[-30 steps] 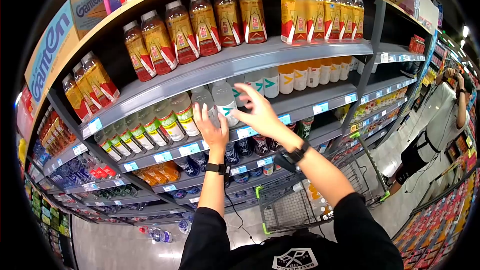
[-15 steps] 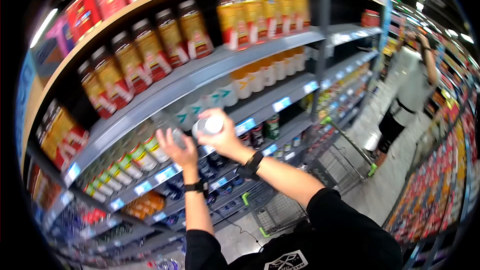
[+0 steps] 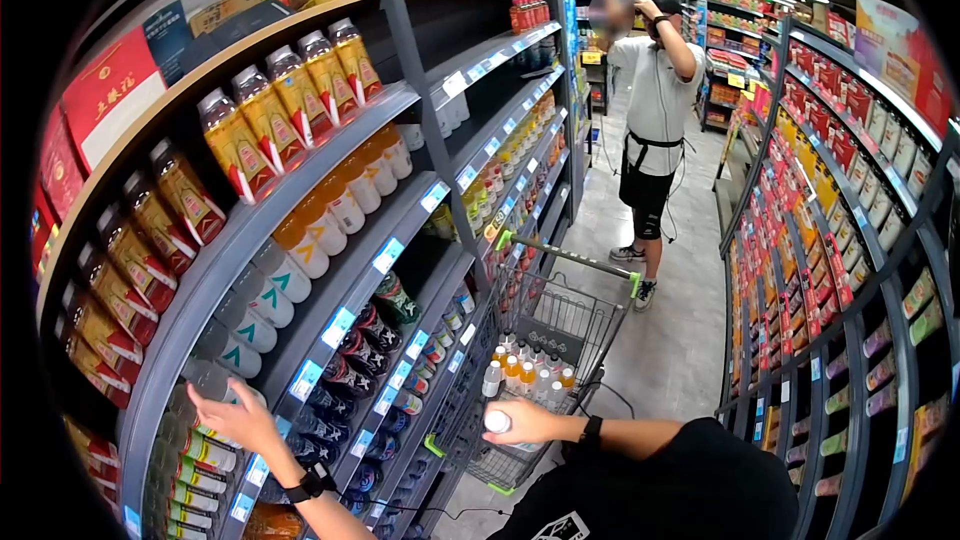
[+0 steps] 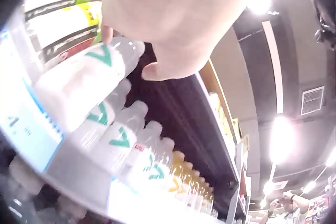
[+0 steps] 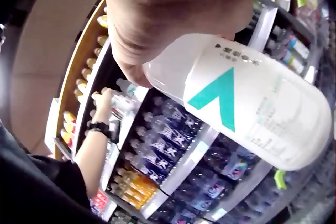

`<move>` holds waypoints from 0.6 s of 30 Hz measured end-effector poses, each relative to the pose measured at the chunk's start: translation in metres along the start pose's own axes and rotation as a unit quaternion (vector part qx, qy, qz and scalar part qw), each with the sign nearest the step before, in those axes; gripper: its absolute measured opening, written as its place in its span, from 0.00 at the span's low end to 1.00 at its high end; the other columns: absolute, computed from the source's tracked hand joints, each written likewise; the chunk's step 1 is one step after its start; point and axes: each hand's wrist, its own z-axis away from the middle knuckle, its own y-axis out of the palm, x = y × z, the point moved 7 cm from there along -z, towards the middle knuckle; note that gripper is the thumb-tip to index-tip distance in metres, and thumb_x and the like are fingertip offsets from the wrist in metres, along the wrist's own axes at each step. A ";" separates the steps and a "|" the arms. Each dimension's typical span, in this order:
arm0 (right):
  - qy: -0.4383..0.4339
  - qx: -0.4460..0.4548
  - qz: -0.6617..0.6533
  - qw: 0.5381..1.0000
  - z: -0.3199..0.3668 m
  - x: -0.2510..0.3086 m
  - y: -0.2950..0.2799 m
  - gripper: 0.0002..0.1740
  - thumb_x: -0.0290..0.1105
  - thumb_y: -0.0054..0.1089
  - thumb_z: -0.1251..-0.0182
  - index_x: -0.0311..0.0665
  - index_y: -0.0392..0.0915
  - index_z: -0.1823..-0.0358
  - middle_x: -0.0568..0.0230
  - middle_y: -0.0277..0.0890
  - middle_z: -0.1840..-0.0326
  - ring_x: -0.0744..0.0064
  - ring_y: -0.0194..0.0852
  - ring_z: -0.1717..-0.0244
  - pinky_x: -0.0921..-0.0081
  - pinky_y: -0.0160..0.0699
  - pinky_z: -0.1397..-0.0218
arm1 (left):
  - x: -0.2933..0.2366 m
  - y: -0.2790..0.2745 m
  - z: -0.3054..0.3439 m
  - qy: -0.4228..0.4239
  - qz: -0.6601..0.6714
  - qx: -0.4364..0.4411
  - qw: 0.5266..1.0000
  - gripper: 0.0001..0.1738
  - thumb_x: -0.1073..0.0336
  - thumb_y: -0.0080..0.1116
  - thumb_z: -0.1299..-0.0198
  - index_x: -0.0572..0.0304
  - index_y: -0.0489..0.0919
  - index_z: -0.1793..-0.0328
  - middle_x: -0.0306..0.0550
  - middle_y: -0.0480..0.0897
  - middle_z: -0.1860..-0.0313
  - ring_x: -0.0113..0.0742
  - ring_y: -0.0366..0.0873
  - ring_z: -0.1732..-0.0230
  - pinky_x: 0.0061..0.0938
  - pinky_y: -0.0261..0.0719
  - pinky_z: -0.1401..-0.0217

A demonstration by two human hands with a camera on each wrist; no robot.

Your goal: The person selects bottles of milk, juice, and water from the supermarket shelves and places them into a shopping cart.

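Note:
In the head view my right hand (image 3: 527,422) grips a bottle by its top, over the near end of the shopping cart (image 3: 565,259). The right wrist view shows this bottle (image 5: 257,103) with a white label and a teal V-shaped mark. My left hand (image 3: 245,425) reaches to the shelf, fingers spread. Close up in the left wrist view, one fingertip is at the shoulder of a similar white-labelled bottle (image 4: 79,87), which tilts on the shelf edge, and the thumb stands apart beside its cap. More such bottles (image 4: 122,140) stand in a row beside it.
White- and orange-capped bottles (image 3: 512,370) stand inside the cart. Gold-and-red bottles (image 3: 240,140) line the shelf above; dark bottles (image 3: 325,400) fill a lower one. A person (image 3: 655,100) stands in the aisle beyond the cart. A cable (image 3: 450,513) hangs near my body.
My right hand has carried the bottle from the shelf across to the cart on the right. The view has turned right toward the aisle. My left hand stays by the shelf row.

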 end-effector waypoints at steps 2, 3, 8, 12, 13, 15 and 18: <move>0.011 0.023 0.039 0.999 0.018 -0.018 -0.006 0.19 0.45 0.74 0.33 0.39 0.77 0.59 0.61 0.81 0.67 0.65 0.82 0.64 0.66 0.79 0.58 | 0.016 0.008 -0.014 -0.002 -0.149 0.016 0.989 0.38 0.49 0.59 0.28 0.63 0.66 0.21 0.68 0.78 0.37 0.64 0.75 0.40 0.51 0.76 0.41; 0.013 0.020 0.038 0.999 0.024 -0.024 -0.011 0.19 0.45 0.74 0.33 0.39 0.77 0.59 0.61 0.81 0.67 0.65 0.82 0.64 0.66 0.79 0.58 | 0.017 0.012 -0.024 -0.056 -0.194 0.092 0.975 0.35 0.48 0.59 0.29 0.63 0.70 0.24 0.67 0.81 0.41 0.64 0.76 0.43 0.51 0.76 0.42; 0.083 0.003 0.012 0.996 0.051 -0.041 -0.036 0.19 0.46 0.72 0.31 0.39 0.76 0.58 0.59 0.82 0.66 0.63 0.82 0.63 0.65 0.79 0.57 | 0.021 0.029 -0.041 -0.086 -0.268 0.140 0.949 0.32 0.44 0.60 0.30 0.65 0.80 0.34 0.65 0.85 0.50 0.65 0.79 0.49 0.51 0.77 0.45; 0.056 -0.028 0.093 0.994 0.055 -0.074 -0.051 0.23 0.51 0.74 0.35 0.40 0.83 0.53 0.54 0.84 0.58 0.51 0.83 0.51 0.60 0.80 0.46 | 0.000 0.035 -0.026 -0.029 -0.137 0.021 0.990 0.31 0.44 0.65 0.32 0.64 0.83 0.36 0.57 0.87 0.46 0.59 0.79 0.49 0.46 0.76 0.45; 0.023 -0.050 0.103 0.993 0.054 -0.078 -0.057 0.24 0.53 0.75 0.38 0.42 0.86 0.53 0.55 0.85 0.53 0.52 0.81 0.45 0.60 0.79 0.42 | -0.033 0.027 -0.018 0.019 -0.071 0.018 0.997 0.28 0.49 0.67 0.32 0.63 0.83 0.36 0.54 0.87 0.45 0.55 0.78 0.49 0.44 0.75 0.45; -0.024 -0.076 0.177 0.981 0.050 -0.069 -0.072 0.23 0.53 0.76 0.39 0.43 0.86 0.54 0.57 0.84 0.53 0.54 0.80 0.44 0.60 0.78 0.41 | -0.074 0.014 0.002 0.085 0.018 -0.015 0.996 0.20 0.64 0.72 0.35 0.61 0.84 0.38 0.48 0.87 0.44 0.48 0.76 0.47 0.39 0.73 0.43; -0.057 -0.127 0.286 0.948 0.040 -0.061 -0.091 0.22 0.54 0.77 0.41 0.46 0.88 0.56 0.61 0.83 0.53 0.55 0.82 0.46 0.62 0.79 0.43 | -0.076 -0.011 0.050 0.084 0.090 -0.061 0.991 0.22 0.72 0.69 0.32 0.69 0.80 0.34 0.53 0.83 0.39 0.46 0.76 0.39 0.39 0.74 0.35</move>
